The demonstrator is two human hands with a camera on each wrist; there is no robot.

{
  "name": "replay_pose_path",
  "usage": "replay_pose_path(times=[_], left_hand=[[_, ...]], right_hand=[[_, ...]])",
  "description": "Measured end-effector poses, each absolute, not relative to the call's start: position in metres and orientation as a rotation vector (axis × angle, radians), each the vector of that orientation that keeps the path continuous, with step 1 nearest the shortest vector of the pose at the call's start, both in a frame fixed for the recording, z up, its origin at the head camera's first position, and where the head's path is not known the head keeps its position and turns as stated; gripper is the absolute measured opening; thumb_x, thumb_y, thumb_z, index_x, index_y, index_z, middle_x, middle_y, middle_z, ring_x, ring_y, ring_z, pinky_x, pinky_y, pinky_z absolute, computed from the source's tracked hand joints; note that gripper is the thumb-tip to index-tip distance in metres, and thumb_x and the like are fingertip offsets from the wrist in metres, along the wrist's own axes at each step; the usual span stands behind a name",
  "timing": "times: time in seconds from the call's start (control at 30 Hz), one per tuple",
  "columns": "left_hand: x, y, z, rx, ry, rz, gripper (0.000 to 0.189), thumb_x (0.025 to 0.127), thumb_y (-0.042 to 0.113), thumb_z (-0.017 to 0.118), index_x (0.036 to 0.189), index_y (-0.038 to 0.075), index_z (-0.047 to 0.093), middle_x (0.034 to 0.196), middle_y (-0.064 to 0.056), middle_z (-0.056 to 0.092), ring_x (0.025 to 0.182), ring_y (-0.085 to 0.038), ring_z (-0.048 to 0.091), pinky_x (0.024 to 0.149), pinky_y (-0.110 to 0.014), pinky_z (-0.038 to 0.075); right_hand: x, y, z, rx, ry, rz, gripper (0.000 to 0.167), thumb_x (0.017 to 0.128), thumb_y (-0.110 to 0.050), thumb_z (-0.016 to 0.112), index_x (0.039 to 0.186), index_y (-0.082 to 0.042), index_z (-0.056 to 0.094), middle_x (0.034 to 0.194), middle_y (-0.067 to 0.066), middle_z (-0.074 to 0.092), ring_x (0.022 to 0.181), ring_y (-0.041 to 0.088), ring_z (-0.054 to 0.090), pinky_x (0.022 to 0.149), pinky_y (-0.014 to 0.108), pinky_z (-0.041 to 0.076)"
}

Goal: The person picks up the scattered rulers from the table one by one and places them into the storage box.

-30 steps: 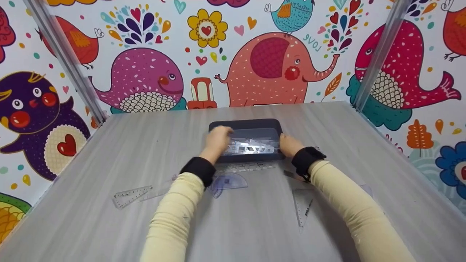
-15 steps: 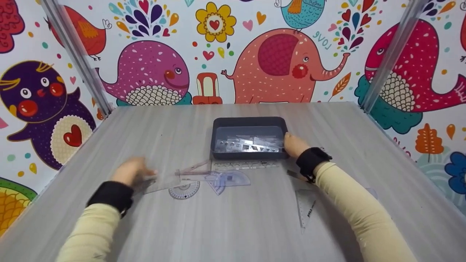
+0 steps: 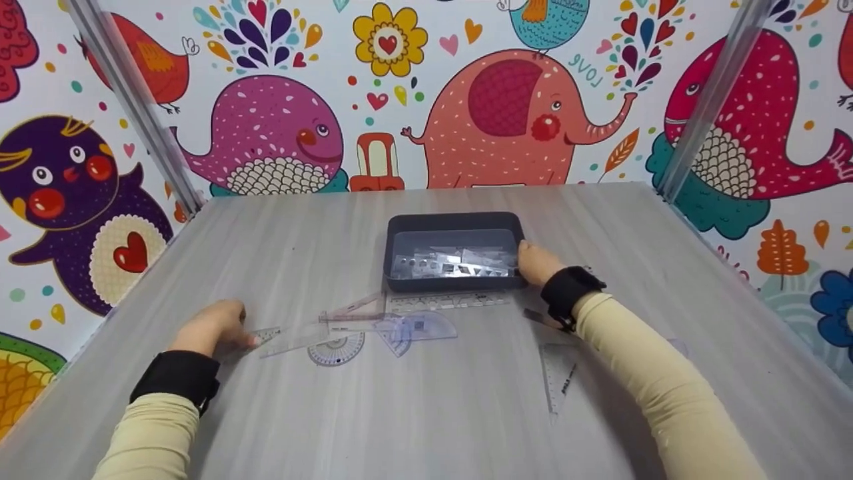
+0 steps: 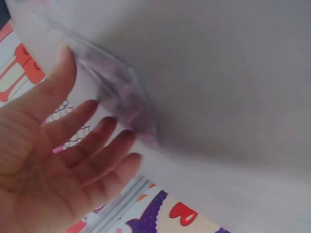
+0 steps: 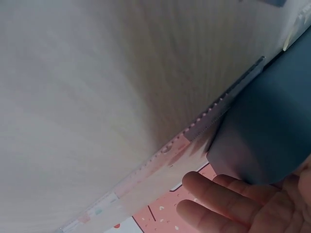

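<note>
Left wrist view shows me left hand (image 4: 63, 150), fingers loosely spread, holding nothing, clear set square (image 4: 120, 90) at their tips; head view alone shows rulers (image 3: 446, 265) in dark tray (image 3: 453, 286) against right hand (image 3: 538, 263), whose grip I cannot tell.

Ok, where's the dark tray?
Head view: the dark tray sits just right of centre on the table, right hand at its right end, clear ruler along its near edge.
</note>
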State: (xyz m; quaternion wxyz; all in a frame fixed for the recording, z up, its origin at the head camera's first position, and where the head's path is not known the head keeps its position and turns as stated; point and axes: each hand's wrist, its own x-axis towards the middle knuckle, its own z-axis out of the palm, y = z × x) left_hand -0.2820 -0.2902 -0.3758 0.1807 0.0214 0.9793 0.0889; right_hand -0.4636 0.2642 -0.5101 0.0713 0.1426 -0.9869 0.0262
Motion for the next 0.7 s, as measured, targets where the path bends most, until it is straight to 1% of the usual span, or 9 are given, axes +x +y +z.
replay_pose_path(times=[0.03,0.1,0.17,0.37,0.43,0.47,0.5,0.57,0.7], left_hand=[[-0.281,-0.289,-0.375,0.073,2.749,0.234,0.067,0.073,0.031,0.076,0.108,-0.019,0.048,0.104,-0.036,0.051,0.098,-0.047,0.05,0.087,-0.053,0.041],[-0.279,-0.287,-0.375,0.103,2.739,0.202,0.07,0.069,0.034,0.078,0.105,-0.017,0.048,0.102,-0.035,0.051,0.097,-0.046,0.05,0.086,-0.053,0.041],[-0.278,-0.285,-0.376,0.135,2.756,0.181,0.068,0.067,0.034,0.079,0.102,-0.015,0.049,0.098,-0.032,0.052,0.094,-0.044,0.051,0.084,-0.052,0.042],[-0.284,-0.282,-0.379,0.195,2.841,0.189,0.06,0.069,0.027,0.078,0.102,-0.014,0.05,0.096,-0.03,0.055,0.095,-0.048,0.051,0.083,-0.053,0.042],[-0.286,-0.282,-0.38,0.198,2.841,0.204,0.058,0.07,0.026,0.078,0.102,-0.013,0.05,0.098,-0.031,0.055,0.097,-0.049,0.051,0.084,-0.053,0.042],[-0.287,-0.281,-0.38,0.2,2.836,0.211,0.056,0.07,0.026,0.078,0.101,-0.013,0.051,0.097,-0.03,0.055,0.097,-0.049,0.051,0.084,-0.052,0.042],[-0.288,-0.281,-0.38,0.193,2.828,0.217,0.054,0.071,0.024,0.077,0.099,-0.013,0.051,0.097,-0.03,0.055,0.096,-0.048,0.052,0.084,-0.052,0.042],[-0.29,-0.281,-0.38,0.177,2.813,0.218,0.05,0.072,0.022,0.077,0.098,-0.013,0.052,0.095,-0.029,0.056,0.094,-0.045,0.053,0.084,-0.05,0.043],[-0.289,-0.282,-0.38,0.161,2.811,0.235,0.039,0.073,0.018,0.076,0.089,-0.012,0.056,0.084,-0.022,0.057,0.078,-0.033,0.054,0.075,-0.043,0.046]], right_hand=[[-0.463,0.263,-0.509,0.429,-2.995,0.088,0.042,0.093,-0.009,0.025,0.126,0.016,0.034,0.11,0.034,0.054,0.094,0.045,0.057,0.078,0.051,0.048],[-0.467,0.264,-0.514,0.463,-2.943,0.085,0.039,0.089,-0.007,0.029,0.119,0.015,0.039,0.105,0.032,0.056,0.089,0.044,0.059,0.073,0.05,0.049],[-0.464,0.261,-0.51,0.442,-2.988,0.094,0.042,0.091,-0.008,0.028,0.124,0.017,0.036,0.11,0.034,0.054,0.094,0.045,0.057,0.077,0.051,0.048],[-0.454,0.258,-0.495,0.399,-3.035,0.117,0.049,0.098,-0.017,0.014,0.132,0.015,0.028,0.118,0.034,0.05,0.104,0.045,0.053,0.085,0.052,0.044],[-0.459,0.262,-0.503,0.438,-2.97,0.105,0.048,0.097,-0.015,0.012,0.125,0.016,0.035,0.11,0.033,0.054,0.097,0.045,0.056,0.08,0.052,0.047],[-0.465,0.265,-0.509,0.454,-2.939,0.095,0.045,0.096,-0.013,0.014,0.121,0.016,0.038,0.107,0.032,0.055,0.093,0.044,0.057,0.076,0.052,0.047],[-0.469,0.266,-0.511,0.444,-2.976,0.083,0.045,0.096,-0.013,0.017,0.123,0.016,0.037,0.11,0.033,0.054,0.095,0.044,0.057,0.077,0.052,0.048],[-0.487,0.274,-0.53,0.437,-2.959,0.05,0.04,0.094,-0.011,0.027,0.122,0.015,0.039,0.108,0.032,0.055,0.093,0.043,0.058,0.072,0.052,0.049],[-0.555,0.303,-0.598,0.392,-2.977,-0.017,0.048,0.091,-0.016,0.044,0.13,0.01,0.036,0.113,0.029,0.055,0.096,0.04,0.059,0.07,0.053,0.049]])
